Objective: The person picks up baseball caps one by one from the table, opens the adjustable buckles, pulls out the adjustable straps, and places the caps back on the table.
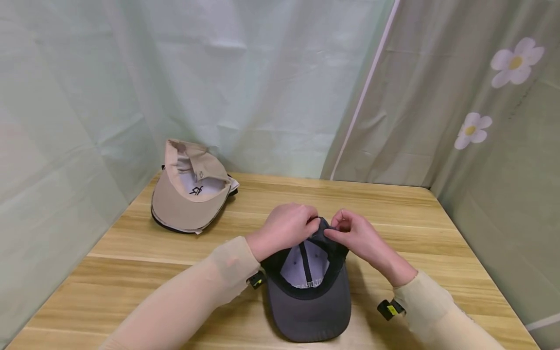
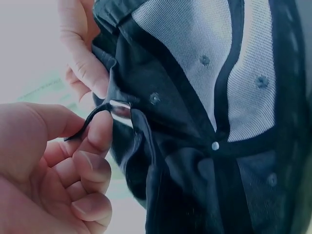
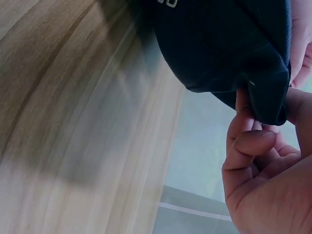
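Observation:
A dark baseball cap lies upside down, its brim toward me and its pale lining showing. At its back edge, my left hand pinches the end of the adjusting strap between thumb and fingers. A shiny metal buckle sits on that strap, close to the fingertips. My right hand is on the other side of the back opening. In the right wrist view, its thumb and fingers pinch a fold of the cap's dark fabric.
A beige cap rests upside down at the table's back left, apparently with another dark-edged cap under it. The wooden table meets hanging curtains at the back and sides.

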A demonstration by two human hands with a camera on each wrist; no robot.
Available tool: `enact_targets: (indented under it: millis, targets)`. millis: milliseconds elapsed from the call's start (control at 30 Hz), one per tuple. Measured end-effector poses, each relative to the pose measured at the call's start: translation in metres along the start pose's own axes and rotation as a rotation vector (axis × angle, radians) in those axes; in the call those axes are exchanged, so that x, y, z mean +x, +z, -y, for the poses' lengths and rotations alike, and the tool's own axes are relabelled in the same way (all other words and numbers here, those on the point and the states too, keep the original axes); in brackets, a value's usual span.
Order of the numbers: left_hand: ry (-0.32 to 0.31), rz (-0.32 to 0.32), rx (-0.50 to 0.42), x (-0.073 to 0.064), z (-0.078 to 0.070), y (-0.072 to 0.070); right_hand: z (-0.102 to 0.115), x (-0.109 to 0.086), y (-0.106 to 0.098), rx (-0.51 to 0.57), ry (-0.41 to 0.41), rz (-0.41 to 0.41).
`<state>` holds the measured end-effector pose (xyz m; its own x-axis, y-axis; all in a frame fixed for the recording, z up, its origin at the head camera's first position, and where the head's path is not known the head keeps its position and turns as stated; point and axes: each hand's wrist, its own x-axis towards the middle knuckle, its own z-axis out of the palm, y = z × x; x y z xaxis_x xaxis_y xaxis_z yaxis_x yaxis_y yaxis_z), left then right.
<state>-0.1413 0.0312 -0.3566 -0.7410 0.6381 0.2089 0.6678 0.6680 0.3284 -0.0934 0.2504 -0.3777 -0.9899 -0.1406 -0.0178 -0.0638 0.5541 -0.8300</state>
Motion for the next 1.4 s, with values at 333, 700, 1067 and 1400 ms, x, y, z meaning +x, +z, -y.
enact_targets:
  millis: [333,700,1067,1400]
  targets:
    - [-0.007,-0.030,0.061,-0.0008,0.0013,-0.0030,-0.0031,0.0002,-0.0016,-0.004,-0.016,-0.020]
    - [-0.016,-0.014,0.072,-0.0021,0.0041,-0.0011,-0.0011,-0.0005,-0.0028,-0.056,0.004,-0.030]
    - [-0.026,-0.008,0.068,-0.0039,0.0057,0.0006,-0.0033,0.0004,-0.0036,-0.100,-0.001,-0.037]
    - [-0.020,-0.016,0.076,-0.0050,0.0082,0.0013,0.0020,-0.0009,-0.0018,-0.115,0.025,-0.047]
